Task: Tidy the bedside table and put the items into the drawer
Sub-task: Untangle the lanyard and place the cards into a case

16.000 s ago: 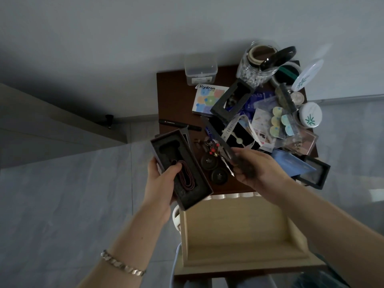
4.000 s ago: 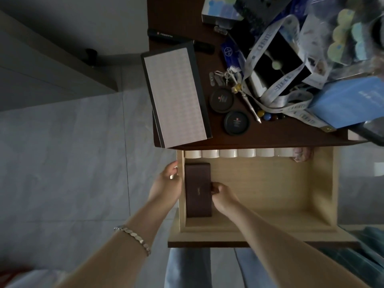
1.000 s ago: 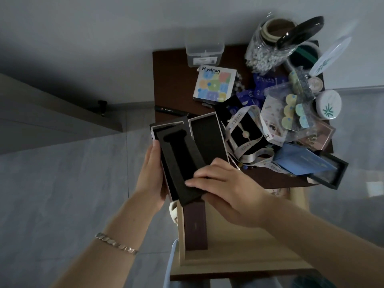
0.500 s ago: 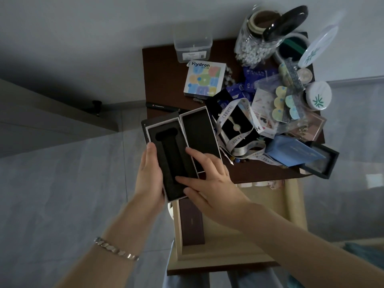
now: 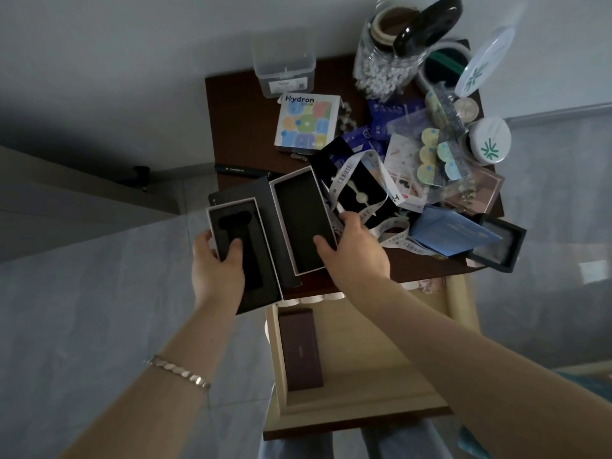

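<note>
My left hand grips a black box base with a foam insert at the front left of the dark bedside table. My right hand holds the near end of the matching empty box lid, thumb inside it and fingers on its right side. The lid lies beside the base. Below the table the pale wooden drawer stands open, with a dark maroon case lying along its left side.
The table's right half is crowded: a Hydron box, a clear plastic tub, a jar of cotton swabs, a white lanyard, a blue booklet, round white tins, a black pen.
My right hand left the foam insert and moved right to take the empty lid. The insert now sits flat in the base, still held by my left hand.
</note>
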Demonstrator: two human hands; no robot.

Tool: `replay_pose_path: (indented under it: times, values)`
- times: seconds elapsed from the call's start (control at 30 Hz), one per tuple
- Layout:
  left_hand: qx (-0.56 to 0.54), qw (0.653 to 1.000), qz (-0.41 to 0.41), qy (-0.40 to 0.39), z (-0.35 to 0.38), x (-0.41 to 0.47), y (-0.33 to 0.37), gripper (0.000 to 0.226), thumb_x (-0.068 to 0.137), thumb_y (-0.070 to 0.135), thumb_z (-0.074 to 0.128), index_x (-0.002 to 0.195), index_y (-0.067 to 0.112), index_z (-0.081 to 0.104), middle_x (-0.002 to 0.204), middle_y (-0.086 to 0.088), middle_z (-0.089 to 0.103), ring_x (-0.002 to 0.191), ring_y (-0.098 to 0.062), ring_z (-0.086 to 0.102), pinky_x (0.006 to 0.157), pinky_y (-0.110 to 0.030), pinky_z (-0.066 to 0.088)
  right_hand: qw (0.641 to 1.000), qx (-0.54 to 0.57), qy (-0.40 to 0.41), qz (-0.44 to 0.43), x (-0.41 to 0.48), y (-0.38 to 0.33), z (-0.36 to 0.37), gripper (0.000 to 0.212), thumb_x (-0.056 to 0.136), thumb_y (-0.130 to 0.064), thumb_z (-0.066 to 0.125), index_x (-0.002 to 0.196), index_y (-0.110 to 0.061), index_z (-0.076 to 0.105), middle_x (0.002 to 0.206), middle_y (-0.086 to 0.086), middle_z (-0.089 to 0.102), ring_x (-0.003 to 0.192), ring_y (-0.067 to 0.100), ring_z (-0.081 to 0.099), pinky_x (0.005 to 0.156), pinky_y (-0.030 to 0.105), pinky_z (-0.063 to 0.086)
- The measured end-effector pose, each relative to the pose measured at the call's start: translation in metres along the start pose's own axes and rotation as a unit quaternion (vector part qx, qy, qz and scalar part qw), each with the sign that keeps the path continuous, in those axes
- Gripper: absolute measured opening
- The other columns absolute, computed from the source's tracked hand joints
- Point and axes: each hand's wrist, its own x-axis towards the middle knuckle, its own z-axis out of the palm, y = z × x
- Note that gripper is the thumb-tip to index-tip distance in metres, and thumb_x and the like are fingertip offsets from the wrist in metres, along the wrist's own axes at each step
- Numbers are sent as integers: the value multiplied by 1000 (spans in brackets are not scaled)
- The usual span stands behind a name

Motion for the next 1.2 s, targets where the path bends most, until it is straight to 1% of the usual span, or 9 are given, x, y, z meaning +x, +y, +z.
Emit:
replay_pose_path:
  times: [0.13,0.23,0.33,0.5,0.73,0.87,0.97,1.1,1.2]
  values:
    - [27,999,14,-32,10,6,3,46,94,19,49,138,20,35,123,-9,52,98,-24,57,54,-20,41,994,109,-31,6,5,0,8,35,93,-25,50,127,-15,45,114,6,59,93,16,57,73,26,49]
    - [75,996,2,-47,13,5,10,43,95,13,46,137,15,37,132,-14,40,108,-31,51,71,-28,42,978,202,-41,-4,1,6,-1,26,96,-23,44,119,-14,53,85,-6,58,63,1,49,48,8,36]
    - [109,993,-5,-54,16,-3,18,52,93,11,46,142,15,28,137,-12,29,119,-32,40,87,-35,40,963,268,11,0,-3,17,-26,20,96,-25,44,112,-15,53,75,-11,52,57,2,48,44,10,37]
    - [186,966,179,-21,27,-23,30,61,88,8,51,142,19,26,142,-5,23,130,-23,23,110,-43,28,946,294,136,31,5,42,-78,16,96,-25,44,106,-17,54,83,-5,60,66,6,55,52,16,42]
    - [149,964,178,-132,89,10,95,40,90,24,55,128,21,43,121,-3,54,99,-17,58,81,-35,53,934,335,119,19,11,40,-99,15,96,-22,45,101,-16,58,88,-2,66,63,11,66,50,18,53]
    - [183,970,74,-142,114,25,122,67,82,30,65,135,9,29,126,-13,50,110,-30,54,88,-36,47,909,405,93,27,10,36,-100,12,96,-17,46,95,-20,58,89,-4,66,66,15,67,50,19,55]
    - [186,971,22,-147,117,24,123,54,87,24,60,127,8,29,128,-12,46,110,-25,49,81,-30,37,899,425,96,35,9,37,-101,12,95,-16,47,95,-20,59,88,-4,67,65,15,67,52,21,56]
    - [313,927,108,-177,102,21,105,51,88,15,54,130,2,29,118,-15,54,107,-32,54,89,-41,47,893,443,74,13,5,35,-98,15,94,-14,47,91,-23,60,85,-6,67,68,12,68,52,20,55]
    - [380,888,185,-182,95,20,87,46,85,7,58,122,8,30,99,-16,59,91,-33,61,76,-46,53,893,446,61,10,3,35,-93,16,94,-15,48,89,-25,60,82,-4,68,65,15,69,55,27,58]
